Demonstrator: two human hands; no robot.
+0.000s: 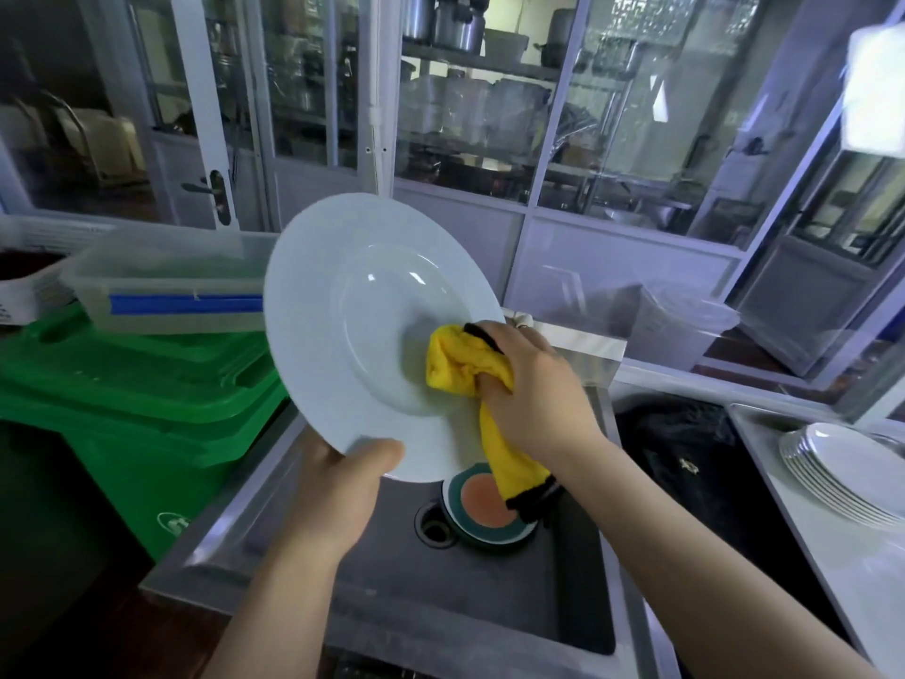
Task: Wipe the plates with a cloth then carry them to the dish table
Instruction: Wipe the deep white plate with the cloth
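A large white deep-rimmed plate [357, 306] is held tilted above the sink. My left hand [338, 487] grips its lower rim, thumb on the front. My right hand [534, 389] clutches a bunched yellow cloth [458, 362] with a black edge and presses it against the plate's inner well at the right; the cloth's tail hangs down past my wrist. Several white plates [842, 468] lie stacked on the counter at the right.
A steel sink [372, 570] lies below, holding a green-and-orange dish [482, 504] beside the drain [433, 526]. A green bin [127, 399] with a clear plastic tub [166, 281] on its lid stands left. A black bag [685, 448] fills the basin to the right. Glass cabinet doors run behind.
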